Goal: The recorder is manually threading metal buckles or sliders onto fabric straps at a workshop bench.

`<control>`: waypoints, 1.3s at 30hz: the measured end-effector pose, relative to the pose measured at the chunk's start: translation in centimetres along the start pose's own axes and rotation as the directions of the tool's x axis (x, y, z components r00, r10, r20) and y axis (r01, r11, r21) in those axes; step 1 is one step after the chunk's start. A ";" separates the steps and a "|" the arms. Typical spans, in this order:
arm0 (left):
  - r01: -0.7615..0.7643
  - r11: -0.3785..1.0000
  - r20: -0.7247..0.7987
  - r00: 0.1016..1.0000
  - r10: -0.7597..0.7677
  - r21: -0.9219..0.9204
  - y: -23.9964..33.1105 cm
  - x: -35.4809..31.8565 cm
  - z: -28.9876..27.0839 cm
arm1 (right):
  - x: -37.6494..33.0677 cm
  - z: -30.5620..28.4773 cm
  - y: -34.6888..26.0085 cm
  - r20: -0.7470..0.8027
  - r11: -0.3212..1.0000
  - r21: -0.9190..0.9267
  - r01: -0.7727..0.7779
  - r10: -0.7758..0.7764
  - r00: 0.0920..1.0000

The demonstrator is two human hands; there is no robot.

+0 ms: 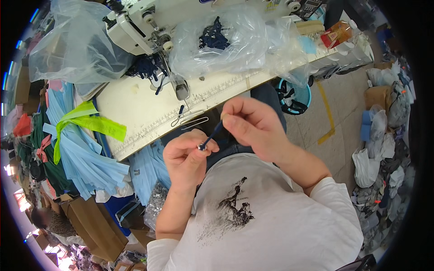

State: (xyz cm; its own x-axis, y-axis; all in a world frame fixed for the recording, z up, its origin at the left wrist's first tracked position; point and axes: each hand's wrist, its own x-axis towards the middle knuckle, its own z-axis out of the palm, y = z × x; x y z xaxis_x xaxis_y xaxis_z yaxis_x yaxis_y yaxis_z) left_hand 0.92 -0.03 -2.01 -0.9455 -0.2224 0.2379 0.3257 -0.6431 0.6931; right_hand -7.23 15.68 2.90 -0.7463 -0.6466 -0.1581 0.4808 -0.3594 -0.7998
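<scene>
In front of my shirt, my left hand [187,158] pinches a small shiny metal piece [201,147] between thumb and fingertips. Its exact kind is too small to make out. A short dark blue fabric strip [217,132] slants up from the metal piece to my right hand [254,128], whose thumb and forefinger grip the upper end. Beyond my hands, at the table's front edge, are a bent wire guide [195,122] and a small dark blue loop [181,109]. More dark blue strips [147,67] lie heaped beside the sewing machine's needle area.
A white sewing machine [131,31] stands on the pale worktable [135,115]. Clear plastic bags [244,40] cover its back, one with dark blue pieces. Light blue strips [86,149] tied with neon green cloth [106,126] hang at left. A blue-rimmed bin [308,97] stands right.
</scene>
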 end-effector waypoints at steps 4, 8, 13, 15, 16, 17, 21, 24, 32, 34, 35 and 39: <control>0.012 0.966 -0.204 0.978 0.042 0.258 0.4 0.2 -0.5 | 3.7 -0.3 -3.7 -0.052 0.695 -0.633 0.340 -0.476 0.878; 0.069 0.920 -0.448 0.886 0.122 0.387 2.4 0.8 -2.9 | 9.2 -2.8 -6.5 -0.040 0.545 -0.743 0.388 -0.615 0.788; 0.148 0.485 -0.307 0.913 0.267 0.862 3.2 -0.7 -6.5 | 3.5 -4.9 -2.7 -0.234 0.936 0.342 0.083 -0.001 0.972; 0.111 0.123 -0.130 0.978 0.161 0.986 3.0 -0.2 -6.5 | 1.9 -6.2 1.5 -0.262 0.867 0.498 -0.032 0.185 0.947; 0.118 0.114 -0.135 0.978 0.157 0.986 2.7 -0.3 -6.9 | 1.0 -6.3 3.4 -0.293 0.852 0.520 -0.063 0.247 0.924; 0.065 -0.039 -0.058 0.986 0.155 0.997 2.2 -0.2 -7.5 | 0.3 -6.4 4.9 -0.304 0.846 0.522 -0.109 0.304 0.903; 0.012 -0.202 0.004 0.997 0.081 0.979 1.9 0.7 -8.2 | -1.4 -5.8 6.6 -0.313 0.837 0.492 -0.240 0.427 0.848; 0.005 -0.214 0.001 1.000 0.029 0.977 2.0 0.9 -8.3 | -2.3 -6.7 6.7 -0.157 0.861 0.414 -0.295 0.386 0.909; 0.265 0.370 -0.386 0.871 0.305 0.890 4.3 -1.7 -9.9 | -1.9 -5.5 5.2 -0.037 0.887 0.340 -0.312 0.344 0.938; 0.186 0.504 -0.419 0.814 0.401 0.844 5.4 -1.5 -8.5 | -1.8 -5.6 5.0 -0.006 0.896 0.306 -0.321 0.339 0.941; 0.186 0.504 -0.419 0.815 0.401 0.843 5.7 -1.4 -7.8 | -1.7 -5.7 5.1 0.041 0.915 0.260 -0.309 0.309 0.950; 0.021 0.762 -0.344 0.900 0.268 0.648 5.3 -1.2 -4.7 | -1.7 -5.4 4.6 0.153 0.956 0.153 -0.251 0.228 0.962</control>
State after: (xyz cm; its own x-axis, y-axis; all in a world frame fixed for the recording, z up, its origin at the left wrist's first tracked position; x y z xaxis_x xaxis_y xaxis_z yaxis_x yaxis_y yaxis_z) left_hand 3.81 -6.60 -1.82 -0.7632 -0.6246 0.1655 0.2274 -0.0199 0.9736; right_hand -6.18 18.72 -3.65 -0.5379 -0.8064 -0.2458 0.7173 -0.2846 -0.6360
